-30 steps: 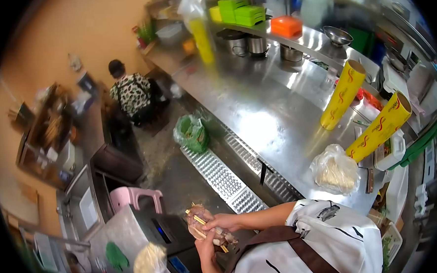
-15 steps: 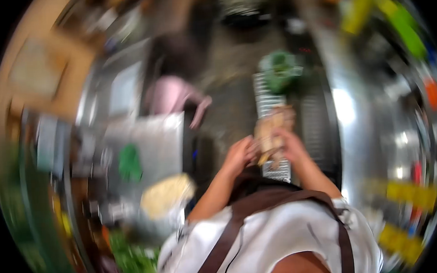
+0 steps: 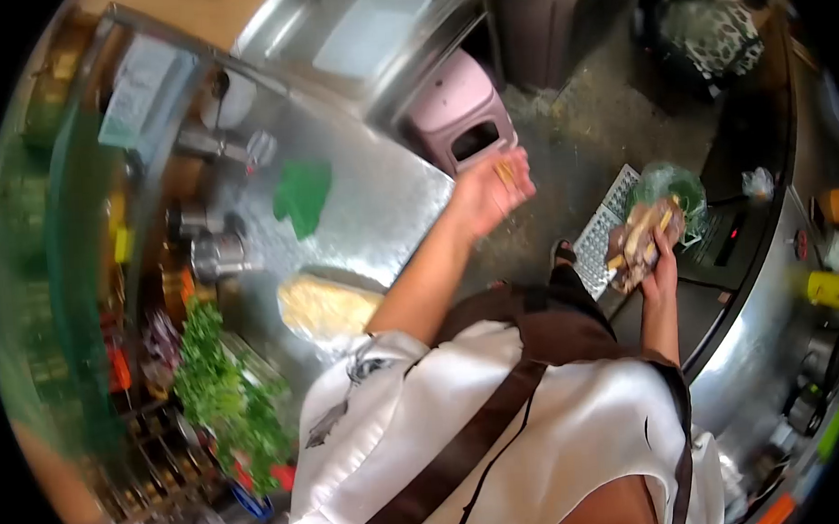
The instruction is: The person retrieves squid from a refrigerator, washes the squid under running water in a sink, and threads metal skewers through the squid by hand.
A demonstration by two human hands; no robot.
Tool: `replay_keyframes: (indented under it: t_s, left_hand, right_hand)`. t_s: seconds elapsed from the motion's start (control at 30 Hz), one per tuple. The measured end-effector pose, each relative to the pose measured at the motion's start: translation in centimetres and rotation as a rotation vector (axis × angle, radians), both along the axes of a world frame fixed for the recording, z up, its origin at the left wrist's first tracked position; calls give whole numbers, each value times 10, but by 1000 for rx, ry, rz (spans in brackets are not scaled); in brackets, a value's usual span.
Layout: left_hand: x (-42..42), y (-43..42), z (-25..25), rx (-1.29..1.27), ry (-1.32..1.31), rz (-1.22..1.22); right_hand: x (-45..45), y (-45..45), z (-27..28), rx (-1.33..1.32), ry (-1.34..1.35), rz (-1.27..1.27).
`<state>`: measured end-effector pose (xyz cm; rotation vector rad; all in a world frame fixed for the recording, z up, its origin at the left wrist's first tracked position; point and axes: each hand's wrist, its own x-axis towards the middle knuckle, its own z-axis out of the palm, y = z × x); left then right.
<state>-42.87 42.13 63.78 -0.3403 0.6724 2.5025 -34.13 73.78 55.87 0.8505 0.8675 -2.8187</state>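
Swung left hand away from meat, fingers curled, contents unclear; gripped meat in right hand, seemingly soft, slippery, steadiest by sticks.

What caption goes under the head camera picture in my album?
Meat with sticks in the right hand, the left hand held out apart from it.

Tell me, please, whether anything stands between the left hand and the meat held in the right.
Nothing visible stands between the left hand and the meat in the right hand; the perforated metal strip appears to lie lower, beyond that gap.
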Motion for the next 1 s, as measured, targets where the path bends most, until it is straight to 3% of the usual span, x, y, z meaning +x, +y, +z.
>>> replay_keyframes:
  t_s: [0.23,0.37,0.43,0.5,0.57,0.7,0.83,1.0]
  left_hand:
    - [-33,-3,30,211,145,346]
    - [-45,-12,25,144,159,461]
    - [-50,-23,16,-237,106,537]
    - [-56,-38,10,-240,53,607]
    - [-56,-53,7,-461,-33,681]
    - [-61,-97,1,-664,-80,761]
    - [-67,-144,-9,-920,-195,922]
    - [-79,-197,-18,-1052,-294,1006]
  right_hand:
    - [-115,46,13,88,-7,259]
    - [-170,49,10,77,2,399]
    - [-193,37,13,72,4,439]
    - [-216,24,8,52,0,498]
    - [-234,10,-3,41,-36,539]
    - [-276,-36,2,54,-77,660]
    - [-326,-95,32,103,-72,756]
    - [-414,-196,58,126,61,898]
